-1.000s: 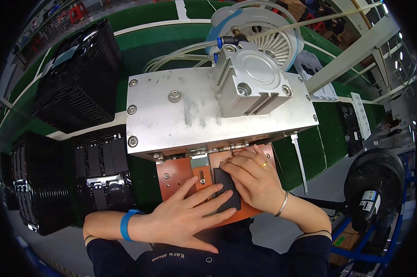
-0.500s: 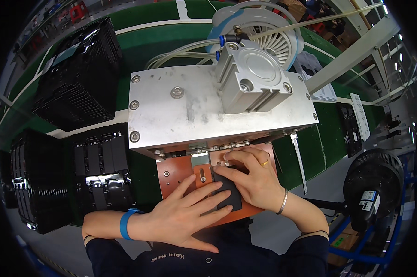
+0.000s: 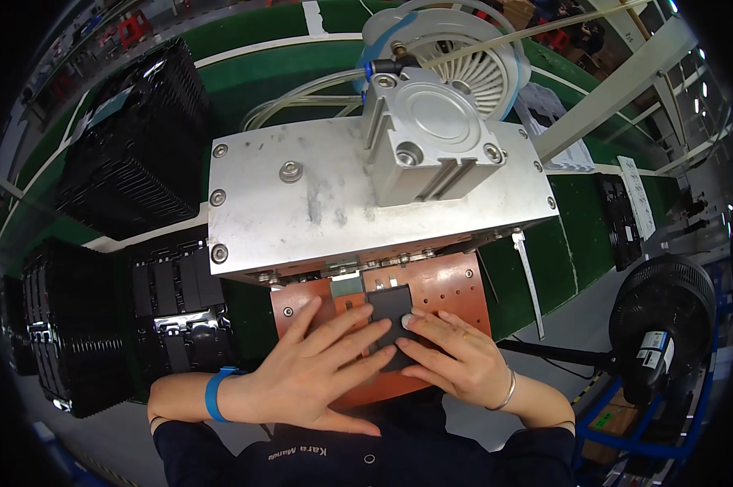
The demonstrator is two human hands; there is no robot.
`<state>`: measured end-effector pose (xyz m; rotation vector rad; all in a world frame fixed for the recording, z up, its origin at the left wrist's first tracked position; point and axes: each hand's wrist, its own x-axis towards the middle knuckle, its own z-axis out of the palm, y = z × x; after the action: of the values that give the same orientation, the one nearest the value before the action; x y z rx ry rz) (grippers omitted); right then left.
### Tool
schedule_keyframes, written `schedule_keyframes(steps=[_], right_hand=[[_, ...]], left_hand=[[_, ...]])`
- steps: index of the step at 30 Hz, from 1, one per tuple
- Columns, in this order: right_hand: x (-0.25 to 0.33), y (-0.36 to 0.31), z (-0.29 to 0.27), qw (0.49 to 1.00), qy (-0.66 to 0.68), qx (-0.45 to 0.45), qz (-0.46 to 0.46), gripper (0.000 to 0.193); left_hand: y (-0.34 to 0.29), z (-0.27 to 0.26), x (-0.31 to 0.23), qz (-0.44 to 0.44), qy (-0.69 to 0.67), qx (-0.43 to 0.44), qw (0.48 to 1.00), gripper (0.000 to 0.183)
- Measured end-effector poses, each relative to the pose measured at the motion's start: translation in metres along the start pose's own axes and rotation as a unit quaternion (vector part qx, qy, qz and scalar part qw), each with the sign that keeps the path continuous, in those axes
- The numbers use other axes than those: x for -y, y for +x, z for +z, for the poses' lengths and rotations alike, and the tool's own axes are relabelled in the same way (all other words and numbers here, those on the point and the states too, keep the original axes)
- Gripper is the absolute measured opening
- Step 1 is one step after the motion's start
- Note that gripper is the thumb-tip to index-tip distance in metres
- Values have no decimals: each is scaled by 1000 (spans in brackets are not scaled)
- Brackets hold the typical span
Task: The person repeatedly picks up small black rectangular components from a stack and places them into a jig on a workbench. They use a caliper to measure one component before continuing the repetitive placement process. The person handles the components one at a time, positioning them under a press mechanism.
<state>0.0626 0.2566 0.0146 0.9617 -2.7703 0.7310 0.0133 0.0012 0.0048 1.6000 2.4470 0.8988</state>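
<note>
A flat dark grey rectangular block [image 3: 391, 312] lies on the orange-brown plate [image 3: 456, 300] under the front of the metal press fixture [image 3: 317, 203]. Two small shiny metal tabs [image 3: 387, 283] show at its far end. My left hand [image 3: 317, 369] is open, its spread fingertips resting on the block's left side and top. From the right, my right hand [image 3: 460, 361] reaches in with its fingers extended and apart, fingertips against the block's right edge. Part of the block's near end is covered by my fingers.
Stacks of black plastic trays [image 3: 135, 138] stand at the left; a nearer tray [image 3: 179, 300] holds similar dark blocks. A silver cylinder [image 3: 435, 130] with air tubes tops the fixture. Behind is a white fan [image 3: 488, 73]; a black fan [image 3: 659, 316] stands at right. A metal strip [image 3: 530, 284] lies on the green bench.
My right hand has drawn back toward me from the block's far end to its right edge, uncovering the metal tabs. My left hand stays spread on the block's left side.
</note>
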Motion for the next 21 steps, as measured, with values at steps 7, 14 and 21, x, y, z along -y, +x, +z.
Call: schedule_keyframes(steps=[7, 14, 21], right_hand=[[-18, 20, -1, 999, -5, -15, -42, 40], [-18, 22, -2, 999, 3, -13, -38, 38], [-10, 24, -5, 1000, 4, 4, -9, 35]], left_hand=[[6, -1, 11, -9, 24, -4, 1000, 84], [4, 2, 10, -13, 22, -8, 1000, 81], [4, 1, 9, -14, 7, -13, 1000, 74]])
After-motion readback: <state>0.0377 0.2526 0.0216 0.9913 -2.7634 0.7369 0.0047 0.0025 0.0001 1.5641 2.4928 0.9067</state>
